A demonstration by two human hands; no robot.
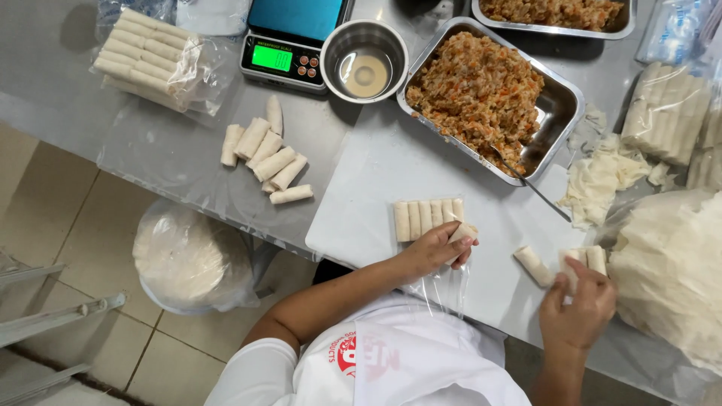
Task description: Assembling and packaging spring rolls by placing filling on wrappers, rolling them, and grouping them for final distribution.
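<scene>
**A:** Where's the roll you're packing?

**B:** Your left hand (pixel 436 248) has its grip closed around one spring roll (pixel 464 232), at the end of the row of rolls (pixel 429 218) in the clear bag (pixel 444 289) on the tabletop (pixel 376 173). Your right hand (pixel 577 304) pinches one of two rolls (pixel 587 259); a loose roll (pixel 532 265) lies just beside it.

**A:** How will they handle?

**B:** Light and soft, I'd judge, with a thin wrapper that dents or tears. Hold each across its middle, fingers spread, without squeezing the ends.
</scene>
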